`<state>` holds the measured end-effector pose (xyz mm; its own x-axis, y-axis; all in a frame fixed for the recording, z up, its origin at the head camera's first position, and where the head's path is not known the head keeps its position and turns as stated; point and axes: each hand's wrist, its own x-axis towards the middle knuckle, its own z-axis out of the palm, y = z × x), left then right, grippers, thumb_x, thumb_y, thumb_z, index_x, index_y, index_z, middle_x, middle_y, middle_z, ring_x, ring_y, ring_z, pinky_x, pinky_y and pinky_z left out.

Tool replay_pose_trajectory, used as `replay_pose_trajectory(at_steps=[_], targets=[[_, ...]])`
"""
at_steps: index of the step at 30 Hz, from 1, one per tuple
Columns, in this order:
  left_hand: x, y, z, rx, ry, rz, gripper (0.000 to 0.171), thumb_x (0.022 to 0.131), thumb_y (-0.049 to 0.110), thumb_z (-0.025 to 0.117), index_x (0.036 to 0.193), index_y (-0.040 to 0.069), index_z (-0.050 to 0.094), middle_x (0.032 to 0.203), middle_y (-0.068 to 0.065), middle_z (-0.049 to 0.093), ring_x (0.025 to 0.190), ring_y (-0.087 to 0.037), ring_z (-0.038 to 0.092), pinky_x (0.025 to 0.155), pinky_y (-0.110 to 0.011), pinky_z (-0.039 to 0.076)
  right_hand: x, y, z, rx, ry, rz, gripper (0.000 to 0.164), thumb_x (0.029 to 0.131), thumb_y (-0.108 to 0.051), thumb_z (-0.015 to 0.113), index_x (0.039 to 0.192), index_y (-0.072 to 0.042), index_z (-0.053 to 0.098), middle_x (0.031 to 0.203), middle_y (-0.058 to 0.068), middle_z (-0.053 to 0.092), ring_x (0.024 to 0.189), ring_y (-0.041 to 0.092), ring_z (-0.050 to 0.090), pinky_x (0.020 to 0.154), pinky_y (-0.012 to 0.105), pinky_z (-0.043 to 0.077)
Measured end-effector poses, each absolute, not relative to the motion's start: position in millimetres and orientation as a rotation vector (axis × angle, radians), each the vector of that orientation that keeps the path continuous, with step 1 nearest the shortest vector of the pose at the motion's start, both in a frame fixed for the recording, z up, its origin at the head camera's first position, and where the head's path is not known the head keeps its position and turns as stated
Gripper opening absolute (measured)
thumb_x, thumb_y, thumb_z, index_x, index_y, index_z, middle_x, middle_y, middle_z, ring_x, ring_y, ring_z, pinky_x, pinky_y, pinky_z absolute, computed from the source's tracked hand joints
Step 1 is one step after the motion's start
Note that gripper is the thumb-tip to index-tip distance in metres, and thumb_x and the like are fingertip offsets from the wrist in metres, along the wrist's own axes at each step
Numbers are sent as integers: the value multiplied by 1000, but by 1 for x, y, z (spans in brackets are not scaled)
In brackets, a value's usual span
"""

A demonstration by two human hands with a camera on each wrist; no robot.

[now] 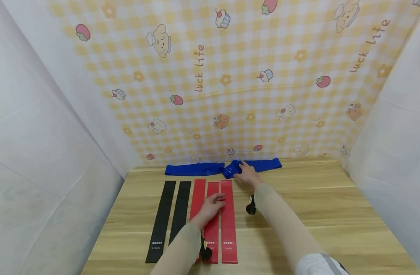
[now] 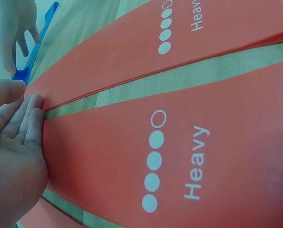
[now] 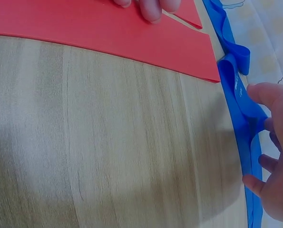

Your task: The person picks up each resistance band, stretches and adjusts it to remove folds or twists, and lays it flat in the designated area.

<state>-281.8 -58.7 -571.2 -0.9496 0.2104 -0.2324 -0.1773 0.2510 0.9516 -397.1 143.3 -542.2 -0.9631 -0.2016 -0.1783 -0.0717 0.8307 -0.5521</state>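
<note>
Two blue elastic loop bands (image 1: 196,169) lie end to end along the back of the table. My right hand (image 1: 248,175) is at the right blue band (image 3: 243,102), thumb and fingers spread about its raised fold; the fingers stand apart. Over the middle and right red bands (image 1: 227,214) is my left hand (image 1: 211,208), its fingers loosely bent and holding nothing. Three flat red bands lie side by side, marked "Heavy" (image 2: 196,161) on those whose print shows. My left forearm covers part of the left and middle ones.
Two black bands (image 1: 161,217) lie left of the red ones, lengthwise on the wooden table (image 1: 316,214). A checked cloth (image 1: 244,91) hangs behind the table's back edge. White sheets (image 1: 34,152) hang at both sides.
</note>
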Motion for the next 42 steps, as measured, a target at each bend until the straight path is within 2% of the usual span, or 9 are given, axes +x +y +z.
replay_pose_trajectory(at_steps=[8,18,24,31,37,42], targets=[[-281,-60,-571,44,2233,1734,36,96,13,59,131,4,57,127,-10,61,113,-26,56,98,-44,44,-399,143,-544,-219,2755,-849,64,99,-32,53,145,8,34,156,24,21,138,51,20,111,58,20],[-280,-55,-571,43,2215,1745,35,96,13,60,130,4,57,125,-8,62,111,-24,57,97,-42,46,-402,147,-548,-187,2757,-870,66,100,-37,51,147,5,32,157,20,21,139,50,17,110,62,18],[-281,-56,-572,59,2217,1760,36,96,13,59,131,3,57,127,-11,61,112,-26,56,97,-43,45,-399,147,-540,-208,2719,-1117,61,102,-32,48,148,4,31,155,21,25,141,44,20,112,56,19],[-279,-57,-572,38,2211,1763,37,96,13,60,132,4,56,126,-10,60,114,-26,55,97,-43,45,-394,149,-526,-148,2603,-1475,53,104,-31,46,148,-3,36,152,16,35,136,36,35,108,50,31],[-280,-56,-567,36,2172,1784,38,97,11,59,133,-2,54,128,-16,58,119,-31,54,99,-43,44,-389,152,-506,-103,2426,-1775,49,103,-30,47,146,-6,42,153,13,33,139,31,32,111,46,28],[-283,-60,-559,16,2116,1757,41,97,15,59,134,-1,53,129,-16,58,113,-28,57,97,-43,45,-387,155,-489,-90,2315,-1909,50,103,-33,49,146,-10,43,154,11,32,141,28,29,112,47,25]])
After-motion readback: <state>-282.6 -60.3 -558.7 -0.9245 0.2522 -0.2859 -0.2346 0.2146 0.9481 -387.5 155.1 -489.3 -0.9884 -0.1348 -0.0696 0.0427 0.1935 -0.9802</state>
